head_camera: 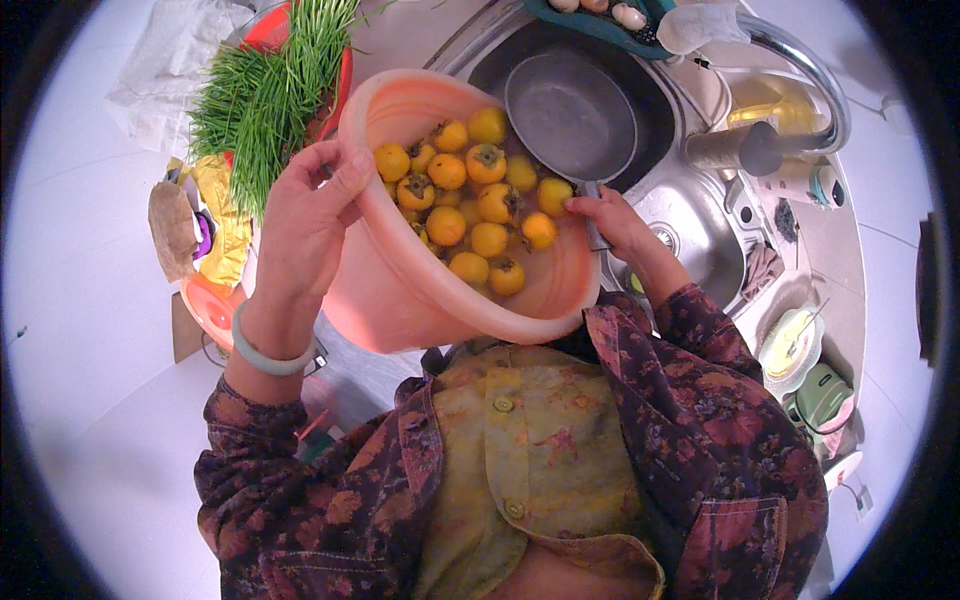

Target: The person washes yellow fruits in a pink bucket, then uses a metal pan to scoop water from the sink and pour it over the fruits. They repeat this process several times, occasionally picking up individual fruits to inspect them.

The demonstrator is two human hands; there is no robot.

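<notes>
A large pinkish-orange plastic tub (390,300), tilted towards the sink, holds many small persimmons (487,202) in water. My left hand (322,187), with a pale bangle on its wrist, grips the tub's rim on the left. On the right, my right hand (619,225) is closed round the handle of a dark saucepan (570,112), and its thumb lies near a persimmon at the tub's inner side. The pan's bowl is over a dark basin in the sink, overlapping the tub's far edge. How the right fingers lie under the handle is hidden.
Long green chives or similar greens (262,112) lie in a red basin at the upper left. A steel sink (697,240) with a curved faucet (825,67) stands at the right. Eggshells (628,16) rest in a teal basket at the top. A scalloped dish (791,345) sits at the right edge.
</notes>
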